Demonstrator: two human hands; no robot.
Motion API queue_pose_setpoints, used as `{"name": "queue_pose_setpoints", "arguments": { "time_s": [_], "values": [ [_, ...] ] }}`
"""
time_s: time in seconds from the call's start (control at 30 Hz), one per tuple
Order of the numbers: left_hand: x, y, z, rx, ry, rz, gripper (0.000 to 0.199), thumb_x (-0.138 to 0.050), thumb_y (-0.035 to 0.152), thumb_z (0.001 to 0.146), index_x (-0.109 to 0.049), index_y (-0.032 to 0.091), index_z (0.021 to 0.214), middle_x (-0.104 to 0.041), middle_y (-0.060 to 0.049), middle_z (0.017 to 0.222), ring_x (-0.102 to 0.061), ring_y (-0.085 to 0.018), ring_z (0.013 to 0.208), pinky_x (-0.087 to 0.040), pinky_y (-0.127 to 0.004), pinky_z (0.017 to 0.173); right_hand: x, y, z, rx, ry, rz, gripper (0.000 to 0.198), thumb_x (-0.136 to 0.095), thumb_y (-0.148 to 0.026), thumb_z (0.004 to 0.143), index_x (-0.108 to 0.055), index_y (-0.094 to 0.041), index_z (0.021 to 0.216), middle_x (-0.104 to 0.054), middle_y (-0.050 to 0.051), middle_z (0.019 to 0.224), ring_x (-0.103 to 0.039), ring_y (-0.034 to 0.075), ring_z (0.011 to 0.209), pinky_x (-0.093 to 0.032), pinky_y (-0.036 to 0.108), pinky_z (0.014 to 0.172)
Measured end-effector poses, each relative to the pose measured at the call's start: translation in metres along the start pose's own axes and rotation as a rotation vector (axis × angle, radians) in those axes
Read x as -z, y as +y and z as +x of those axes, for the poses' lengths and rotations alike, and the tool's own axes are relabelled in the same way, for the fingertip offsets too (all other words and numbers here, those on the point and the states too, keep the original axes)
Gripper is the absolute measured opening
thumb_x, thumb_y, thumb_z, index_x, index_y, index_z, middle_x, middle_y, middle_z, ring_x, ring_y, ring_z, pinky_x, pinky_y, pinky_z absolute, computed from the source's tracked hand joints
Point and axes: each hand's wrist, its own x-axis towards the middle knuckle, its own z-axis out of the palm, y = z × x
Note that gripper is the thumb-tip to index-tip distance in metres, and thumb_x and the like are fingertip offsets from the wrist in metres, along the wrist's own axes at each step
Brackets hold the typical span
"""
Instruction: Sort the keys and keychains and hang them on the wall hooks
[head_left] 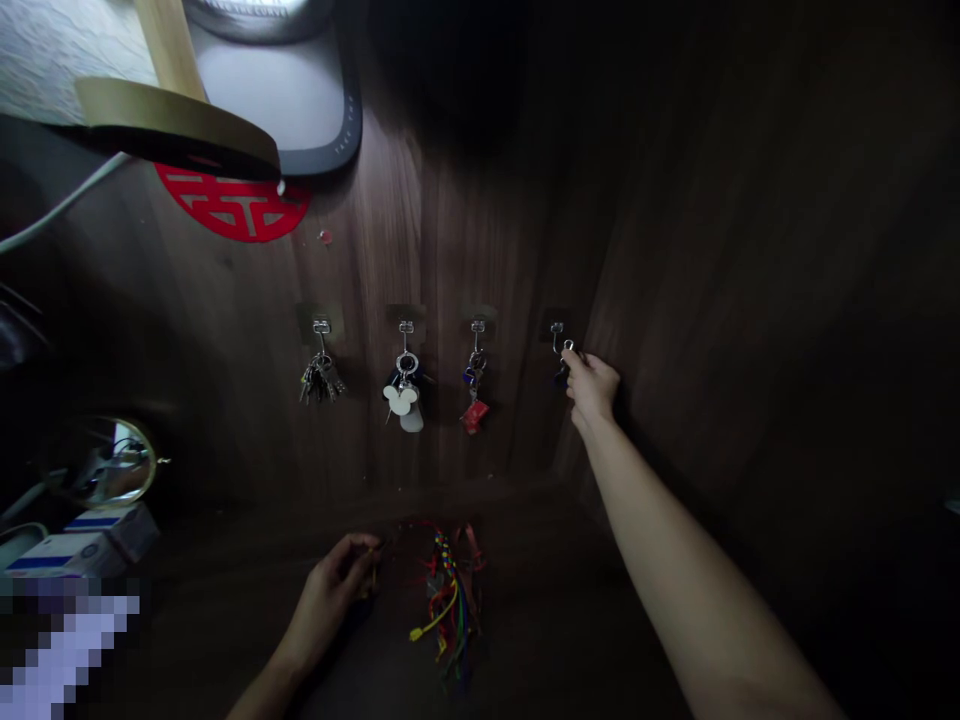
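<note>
At the rightmost wall hook (556, 330), my right hand (592, 385) is closed, with thumb and finger pinching a small metal key ring (568, 345) by the hook's end. A dark bluish item shows just below, partly hidden by the fingers. Low on the left, my left hand (341, 580) is closed in a pinch near the surface. A thin yellow-brown strand shows by its fingers, too dim to name. Close to its right lies a bundle of colourful braided cords (454, 600), red, yellow, green and blue.
Three more hooks hold a bunch of keys (322, 380), keys with a white mouse-head charm (400, 401), and keys with a red tag (474, 415). A lamp (180, 125) and red paper cutout (247, 215) are upper left; a round mirror (112, 462) and boxes (64, 553) stand left.
</note>
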Motion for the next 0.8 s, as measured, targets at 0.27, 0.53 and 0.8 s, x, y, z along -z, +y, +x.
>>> {"name": "queue_pose_setpoints", "arguments": {
  "time_s": [0.27, 0.53, 0.8],
  "values": [
    [-0.001, 0.002, -0.002, 0.031, -0.019, -0.070, 0.038, -0.056, 0.052, 0.071, -0.059, 0.018, 0.087, -0.058, 0.002, 0.067, -0.050, -0.012, 0.058, -0.040, -0.020, 0.052, -0.014, -0.021, -0.034, -0.093, -0.132, 0.103, 0.026, -0.071, -0.032, 0.059, -0.049, -0.018, 0.060, -0.028, -0.013, 0.041, -0.020, 0.001, 0.033, -0.013, 0.014, 0.028],
    [0.000, -0.003, 0.000, 0.000, -0.030, -0.078, 0.036, -0.056, 0.050, 0.072, -0.060, 0.018, 0.088, -0.058, 0.002, 0.067, -0.052, -0.012, 0.059, -0.041, -0.020, 0.055, -0.058, -0.024, -0.068, -0.225, -0.415, 0.140, 0.027, -0.072, -0.028, 0.061, -0.047, -0.018, 0.061, -0.025, -0.014, 0.040, -0.018, 0.000, 0.031, -0.011, 0.012, 0.028],
    [0.000, -0.005, 0.000, -0.009, -0.023, -0.144, 0.036, -0.057, 0.050, 0.072, -0.059, 0.018, 0.087, -0.057, 0.002, 0.065, -0.051, -0.011, 0.055, -0.041, -0.020, 0.053, -0.072, -0.015, -0.074, -0.310, -0.390, 0.120, 0.038, -0.074, -0.028, 0.060, -0.037, -0.020, 0.056, -0.023, -0.015, 0.039, -0.016, 0.000, 0.030, -0.009, 0.012, 0.026]
  ]
}}
